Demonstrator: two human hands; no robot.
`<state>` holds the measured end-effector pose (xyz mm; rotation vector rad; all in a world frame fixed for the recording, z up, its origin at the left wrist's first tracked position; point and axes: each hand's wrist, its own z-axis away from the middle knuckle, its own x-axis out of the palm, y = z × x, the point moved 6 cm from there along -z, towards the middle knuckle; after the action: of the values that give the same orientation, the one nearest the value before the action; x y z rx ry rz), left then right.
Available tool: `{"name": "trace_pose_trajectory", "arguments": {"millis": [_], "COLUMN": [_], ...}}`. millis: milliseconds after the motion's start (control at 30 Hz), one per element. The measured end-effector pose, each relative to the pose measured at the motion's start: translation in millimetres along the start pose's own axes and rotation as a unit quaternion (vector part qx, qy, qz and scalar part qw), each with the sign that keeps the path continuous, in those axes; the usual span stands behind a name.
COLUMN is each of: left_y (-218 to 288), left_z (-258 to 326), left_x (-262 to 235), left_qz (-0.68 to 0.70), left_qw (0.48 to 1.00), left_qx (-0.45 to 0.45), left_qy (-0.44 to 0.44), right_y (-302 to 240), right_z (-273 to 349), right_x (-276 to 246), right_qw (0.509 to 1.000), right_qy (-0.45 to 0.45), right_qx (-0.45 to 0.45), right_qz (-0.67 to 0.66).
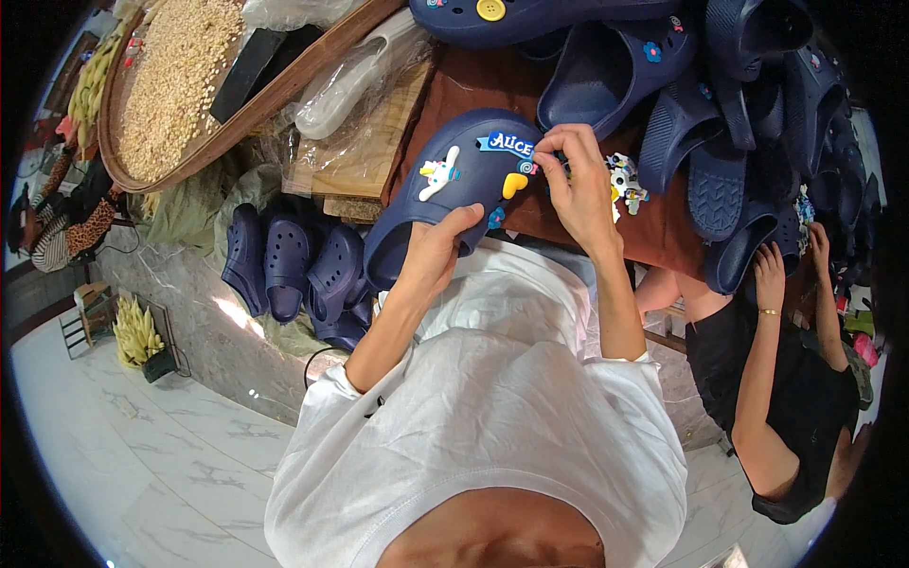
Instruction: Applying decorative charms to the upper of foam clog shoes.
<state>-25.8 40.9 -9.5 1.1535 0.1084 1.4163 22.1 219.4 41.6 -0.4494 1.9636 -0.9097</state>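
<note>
My left hand (437, 248) grips a navy clog (481, 180) by its opening, thumb on top, holding it toe away from me. Its upper carries a white cartoon charm (438, 174), a yellow charm (514, 185), a small swirl charm (527, 168) and a blue flower charm (496, 218). With thumb and forefinger together, my right hand (584, 189) touches the right end of a blue banner-shaped shoe charm (507, 143) with raised white lettering. Its fingertips partly cover that end. Several loose charms (625, 185) lie on the brown surface just right of this hand.
More navy clogs (606, 71) are heaped at the far right, and others (287, 265) stand at left. A woven tray (237, 115) of pale grains and a plastic-wrapped white shoe form (346, 85) lie far left. At right, another person's hands (769, 275) reach among clogs.
</note>
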Motion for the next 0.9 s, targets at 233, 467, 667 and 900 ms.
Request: {"name": "trace_pose_trajectory", "arguments": {"millis": [233,467,667,900], "left_y": [-1.0,2.9,3.9,-0.1], "left_z": [-1.6,-1.7,-8.0,-6.5], "left_x": [-0.6,2.5,-0.6,-4.9], "left_qz": [-0.022,-0.018,0.012,0.046], "left_qw": [1.000,1.000,1.000,0.999], "left_qx": [0.002,0.000,-0.012,-0.012], "left_qy": [-0.005,0.006,0.020,0.003], "right_y": [-2.1,-3.2,1.3,24.5], "right_z": [-2.0,-1.7,2.6,13.5], "right_x": [-1.0,-1.2,1.7,21.6], "right_qw": [0.997,0.997,0.999,0.982], "right_qy": [-0.021,-0.046,-0.035,-0.061], "right_qx": [-0.031,-0.022,-0.014,0.109], "right_qz": [0.071,0.059,0.024,-0.141]}}
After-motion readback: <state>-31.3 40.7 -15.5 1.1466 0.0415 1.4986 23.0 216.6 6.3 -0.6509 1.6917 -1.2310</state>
